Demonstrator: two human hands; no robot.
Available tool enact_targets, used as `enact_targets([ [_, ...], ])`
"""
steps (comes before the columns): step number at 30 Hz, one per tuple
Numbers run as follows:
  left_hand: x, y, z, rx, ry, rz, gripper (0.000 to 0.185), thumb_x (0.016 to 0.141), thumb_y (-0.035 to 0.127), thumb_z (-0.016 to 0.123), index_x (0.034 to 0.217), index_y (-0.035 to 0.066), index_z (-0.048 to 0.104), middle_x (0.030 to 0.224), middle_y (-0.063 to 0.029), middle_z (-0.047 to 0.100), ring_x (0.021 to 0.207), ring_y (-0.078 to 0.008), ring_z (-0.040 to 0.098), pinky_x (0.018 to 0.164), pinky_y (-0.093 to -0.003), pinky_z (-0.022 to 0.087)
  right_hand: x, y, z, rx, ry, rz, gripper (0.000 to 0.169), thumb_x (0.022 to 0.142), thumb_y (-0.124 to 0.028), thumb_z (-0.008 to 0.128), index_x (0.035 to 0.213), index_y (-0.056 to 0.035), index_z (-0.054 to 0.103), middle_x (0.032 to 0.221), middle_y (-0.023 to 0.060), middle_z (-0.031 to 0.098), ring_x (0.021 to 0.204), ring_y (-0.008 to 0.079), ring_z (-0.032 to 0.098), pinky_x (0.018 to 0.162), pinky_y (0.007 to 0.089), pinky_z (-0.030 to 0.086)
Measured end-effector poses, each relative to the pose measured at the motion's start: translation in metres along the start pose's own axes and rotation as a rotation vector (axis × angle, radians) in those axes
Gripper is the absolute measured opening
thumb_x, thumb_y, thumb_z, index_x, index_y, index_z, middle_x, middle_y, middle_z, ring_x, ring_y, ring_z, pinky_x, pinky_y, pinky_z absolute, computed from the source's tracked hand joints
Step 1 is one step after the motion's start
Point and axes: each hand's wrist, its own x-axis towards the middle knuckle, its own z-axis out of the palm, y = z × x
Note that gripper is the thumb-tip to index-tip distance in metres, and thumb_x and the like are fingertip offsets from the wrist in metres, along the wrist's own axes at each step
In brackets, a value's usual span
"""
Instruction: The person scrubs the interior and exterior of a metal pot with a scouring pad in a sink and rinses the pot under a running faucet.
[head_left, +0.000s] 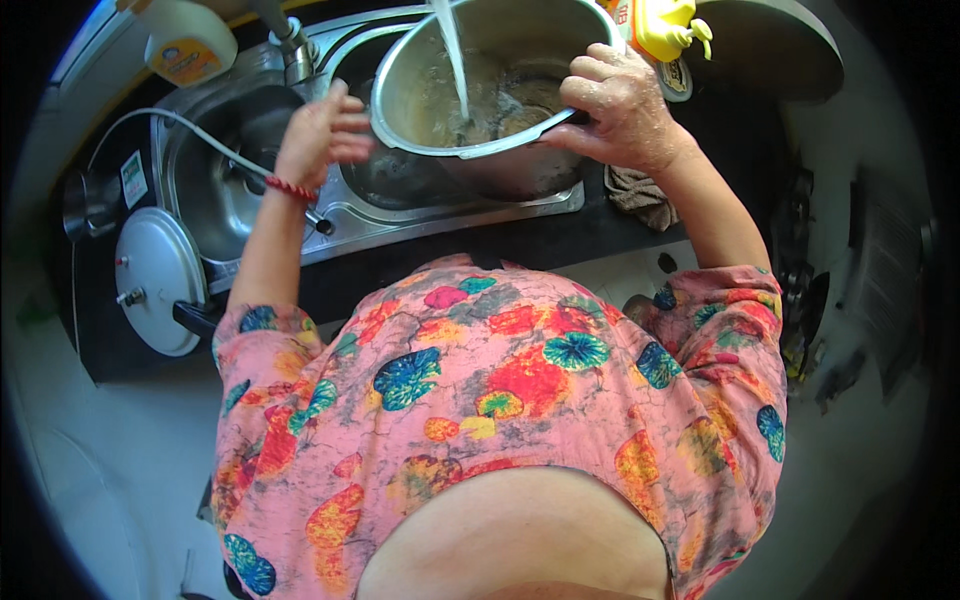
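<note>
A large metal pot (517, 171) stands tilted in the right basin (390, 180) of a stainless steel double sink. From above, a stream of water (454, 64) falls into it, and shallow rippling water covers its bottom. My right hand (622, 109), wet with drops, grips the pot at its right rim. Just left of the pot, over the sink, my left hand (319, 135) holds nothing; its fingers are apart and slightly blurred. A red beaded bracelet (291, 187) circles the left wrist.
A pressure cooker lid (157, 281) with a black handle lies left of the left basin (225, 195). A grey hose (202, 135) crosses that basin. Behind stand a white jug (187, 45), a faucet base (296, 56) and a yellow pump bottle (660, 30). A brown cloth (641, 199) lies right.
</note>
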Motion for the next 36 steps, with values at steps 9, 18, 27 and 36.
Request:
enact_targets([
  [9, 0.050, -0.002, -0.029, -0.118, 0.143, 0.183, 0.036, 0.090, 0.034, 0.056, 0.088, -0.002, 0.057, 0.081, -0.0151, 0.066, 0.064, -0.0172, 0.066, 0.052, -0.0232, 0.055, 0.044, 0.000, -0.039, -0.065, -0.575, -0.030, 0.046, 0.070, -0.051, 0.067, 0.071, -0.0057, 0.062, 0.075, 0.0095, 0.060, 0.079, 0.0276, 0.060, 0.067, 0.0401, 0.047],
  [18, 0.104, -0.032, -0.042, -0.317, 0.075, 0.154, 0.022, 0.093, 0.024, 0.049, 0.107, 0.007, 0.051, 0.107, -0.0218, 0.054, 0.079, -0.0283, 0.064, 0.066, -0.0390, 0.053, 0.070, -0.019, -0.030, -0.077, -1.002, -0.158, 0.057, 0.074, -0.060, 0.060, 0.068, -0.0038, 0.068, 0.064, 0.0139, 0.062, 0.068, 0.0279, 0.064, 0.062, 0.0377, 0.050],
  [27, 0.039, -0.094, 0.078, 0.418, -0.369, -0.117, 0.058, 0.089, 0.029, 0.058, 0.129, -0.007, 0.038, 0.111, -0.0195, 0.056, 0.075, -0.0181, 0.062, 0.062, -0.0276, 0.053, 0.076, -0.036, -0.024, -0.081, -1.180, -0.136, 0.051, 0.071, -0.055, 0.065, 0.068, -0.0034, 0.068, 0.067, 0.0122, 0.063, 0.070, 0.0289, 0.064, 0.062, 0.0371, 0.051],
  [36, 0.055, -0.165, 0.139, -0.031, -0.493, -0.230, 0.022, 0.080, 0.015, 0.062, 0.092, -0.004, 0.062, 0.078, -0.0119, 0.064, 0.065, -0.0207, 0.061, 0.060, -0.0336, 0.049, 0.105, -0.043, -0.009, -0.096, -1.131, -0.079, 0.047, 0.068, -0.050, 0.068, 0.067, -0.0036, 0.066, 0.065, 0.0142, 0.061, 0.068, 0.0300, 0.062, 0.060, 0.0397, 0.048],
])
